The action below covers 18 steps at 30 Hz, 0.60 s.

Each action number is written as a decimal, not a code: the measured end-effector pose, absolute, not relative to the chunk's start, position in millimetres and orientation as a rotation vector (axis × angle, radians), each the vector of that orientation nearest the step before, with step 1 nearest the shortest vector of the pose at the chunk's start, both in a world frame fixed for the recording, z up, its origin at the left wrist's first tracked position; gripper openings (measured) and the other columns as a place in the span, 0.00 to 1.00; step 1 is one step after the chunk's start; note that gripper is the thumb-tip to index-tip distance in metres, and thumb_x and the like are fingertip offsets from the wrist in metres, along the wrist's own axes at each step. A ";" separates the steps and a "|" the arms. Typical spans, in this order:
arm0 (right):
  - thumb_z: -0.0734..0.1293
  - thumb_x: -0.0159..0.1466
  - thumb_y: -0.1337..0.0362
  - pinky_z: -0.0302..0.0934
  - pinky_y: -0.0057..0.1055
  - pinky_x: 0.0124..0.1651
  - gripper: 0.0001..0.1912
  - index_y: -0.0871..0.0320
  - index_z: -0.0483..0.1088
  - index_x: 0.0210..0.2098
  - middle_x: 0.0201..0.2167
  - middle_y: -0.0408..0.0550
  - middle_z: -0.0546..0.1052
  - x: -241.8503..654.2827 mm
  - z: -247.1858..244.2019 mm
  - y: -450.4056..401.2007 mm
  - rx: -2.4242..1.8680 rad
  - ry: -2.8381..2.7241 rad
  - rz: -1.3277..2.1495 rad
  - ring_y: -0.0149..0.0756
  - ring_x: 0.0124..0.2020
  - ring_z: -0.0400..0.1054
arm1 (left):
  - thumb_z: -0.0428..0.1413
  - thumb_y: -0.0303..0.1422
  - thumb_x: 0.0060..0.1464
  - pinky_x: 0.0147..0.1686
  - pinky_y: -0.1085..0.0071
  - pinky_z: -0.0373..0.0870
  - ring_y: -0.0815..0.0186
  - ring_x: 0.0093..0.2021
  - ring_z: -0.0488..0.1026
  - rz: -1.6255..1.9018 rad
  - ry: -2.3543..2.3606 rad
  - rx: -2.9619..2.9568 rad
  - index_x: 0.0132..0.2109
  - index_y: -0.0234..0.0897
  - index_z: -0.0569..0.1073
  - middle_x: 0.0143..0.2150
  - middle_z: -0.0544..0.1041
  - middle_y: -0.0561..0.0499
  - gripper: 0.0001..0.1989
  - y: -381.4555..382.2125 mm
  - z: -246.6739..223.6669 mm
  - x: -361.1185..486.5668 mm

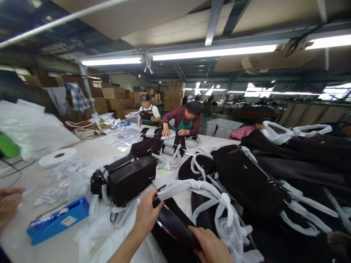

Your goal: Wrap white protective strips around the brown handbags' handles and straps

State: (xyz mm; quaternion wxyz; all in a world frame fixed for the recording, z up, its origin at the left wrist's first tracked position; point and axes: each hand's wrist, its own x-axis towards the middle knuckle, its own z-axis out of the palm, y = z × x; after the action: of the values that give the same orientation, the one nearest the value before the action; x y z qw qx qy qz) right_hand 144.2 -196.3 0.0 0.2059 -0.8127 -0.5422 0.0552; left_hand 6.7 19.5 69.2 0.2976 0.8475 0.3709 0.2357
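Note:
A black handbag is tilted up in front of me, and both my hands are on its edge. My left hand pinches the far corner, thumb on top. At the near end, my right hand wraps round the edge; some of its fingers are hidden beneath. A handle wrapped in white paper arches over the bag, and more wrapped straps hang on its right side. Loose white wrapping lies left of my left arm.
On the left are a blue tape dispenser, a white roll and another person's hands. Black bags cover the table ahead, with more piled at right. Two co-workers handle bags across the table.

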 end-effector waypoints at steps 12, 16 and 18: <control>0.60 0.66 0.54 0.66 0.27 0.38 0.14 0.54 0.73 0.36 0.31 0.46 0.79 127.7 11.6 -249.3 -2.014 -0.932 0.170 0.36 0.33 0.73 | 0.53 0.38 0.56 0.55 0.62 0.62 0.56 0.53 0.69 0.372 0.929 2.504 0.57 0.36 0.68 0.53 0.74 0.43 0.23 43.7 19.1 14.2; 0.60 0.63 0.52 0.64 0.27 0.30 0.16 0.54 0.71 0.27 0.22 0.43 0.76 115.3 -28.9 -283.7 -2.196 -0.752 0.598 0.36 0.26 0.71 | 0.53 0.37 0.56 0.56 0.61 0.62 0.54 0.57 0.68 0.229 0.991 2.570 0.62 0.35 0.63 0.59 0.69 0.41 0.27 35.9 38.7 11.8; 0.63 0.59 0.53 0.66 0.31 0.36 0.13 0.54 0.74 0.32 0.29 0.46 0.79 103.5 -56.6 -288.5 -2.201 -0.616 0.611 0.40 0.32 0.74 | 0.52 0.38 0.57 0.56 0.61 0.62 0.53 0.58 0.67 0.177 0.979 2.594 0.64 0.35 0.60 0.61 0.67 0.40 0.29 33.9 45.4 9.8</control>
State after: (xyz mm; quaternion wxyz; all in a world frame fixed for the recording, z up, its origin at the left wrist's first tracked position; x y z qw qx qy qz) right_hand 103.5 -288.5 -56.6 0.3782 -0.8613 -0.2410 0.2390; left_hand 9.8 33.9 45.4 0.1808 0.9182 0.3467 0.0625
